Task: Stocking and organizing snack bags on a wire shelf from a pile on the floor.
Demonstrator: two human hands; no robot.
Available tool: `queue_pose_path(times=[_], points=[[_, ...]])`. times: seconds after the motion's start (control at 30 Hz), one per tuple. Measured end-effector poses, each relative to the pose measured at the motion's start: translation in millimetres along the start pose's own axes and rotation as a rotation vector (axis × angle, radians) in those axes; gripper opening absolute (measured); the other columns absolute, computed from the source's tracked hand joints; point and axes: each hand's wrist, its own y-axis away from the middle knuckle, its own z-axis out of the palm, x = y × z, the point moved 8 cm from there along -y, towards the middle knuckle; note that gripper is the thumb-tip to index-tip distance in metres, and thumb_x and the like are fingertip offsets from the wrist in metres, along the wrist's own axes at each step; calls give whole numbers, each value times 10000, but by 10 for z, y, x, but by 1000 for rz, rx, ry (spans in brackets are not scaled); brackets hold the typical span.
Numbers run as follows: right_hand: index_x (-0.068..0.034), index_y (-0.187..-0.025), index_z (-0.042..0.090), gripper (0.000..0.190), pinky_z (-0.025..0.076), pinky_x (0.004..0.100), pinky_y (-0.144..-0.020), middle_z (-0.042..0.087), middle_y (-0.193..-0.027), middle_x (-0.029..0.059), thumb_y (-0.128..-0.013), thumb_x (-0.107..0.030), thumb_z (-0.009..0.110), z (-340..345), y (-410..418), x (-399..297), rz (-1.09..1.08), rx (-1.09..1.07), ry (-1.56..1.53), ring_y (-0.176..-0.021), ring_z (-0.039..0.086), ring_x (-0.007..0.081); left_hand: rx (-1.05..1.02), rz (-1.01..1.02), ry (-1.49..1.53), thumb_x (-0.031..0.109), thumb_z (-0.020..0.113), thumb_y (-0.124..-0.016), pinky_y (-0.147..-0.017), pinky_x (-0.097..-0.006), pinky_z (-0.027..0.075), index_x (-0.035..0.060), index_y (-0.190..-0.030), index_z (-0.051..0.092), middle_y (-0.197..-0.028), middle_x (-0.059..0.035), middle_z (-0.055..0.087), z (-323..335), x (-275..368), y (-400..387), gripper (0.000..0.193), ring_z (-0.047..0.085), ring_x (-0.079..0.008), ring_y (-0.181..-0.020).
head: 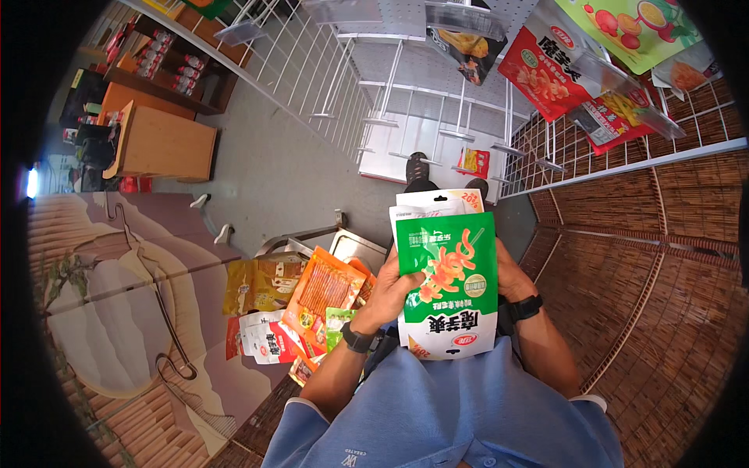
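Observation:
A green-and-white snack bag [447, 281] lies on top of a small stack of white-edged snack bags [439, 202], held at my waist. My left hand [393, 288] grips the stack's left edge, its thumb lying over the green front. On the right edge is my right hand [510, 274], its fingers mostly hidden behind the bags. Left of my left wrist, more snack bags lie heaped: an orange one [322, 286], a brown-gold one [263, 284] and a red-and-white one [272, 339]. Part of a metal-edged tray or cart [354, 248] shows beside them.
Ahead stands a white wire display rack [409, 99] with protruding hooks. Red snack bags [544, 67] and a green bag [638, 29] hang at its upper right; a small red packet [474, 162] lies on its base. Woven screens [620, 281] stand right, a wooden counter [167, 140] far left.

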Motion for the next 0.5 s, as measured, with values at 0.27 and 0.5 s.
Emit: queue_pose_path(times=[0.27,0.5], points=[[19,-1274,640,413,561,289,-882,693,-1208,49,-903,-115,761,7,-16,-1,-9,47,66,-1036,650,114,24,184,-146,40,588,-870,-1109,-374,330,0,-1157,645,-1413,-132,450,-71,153,-76,295,427,-261,-1314],[20,-1262,641,352,550,280,-873,710,-1163,55,-934,-83,716,-1,-12,41,-32,-28,16,-1026,667,123,322,274,1,61,611,-906,-1041,-336,369,-11,-1117,663,-1239,-75,502,-431,292,-71,229,460,-193,-1177]])
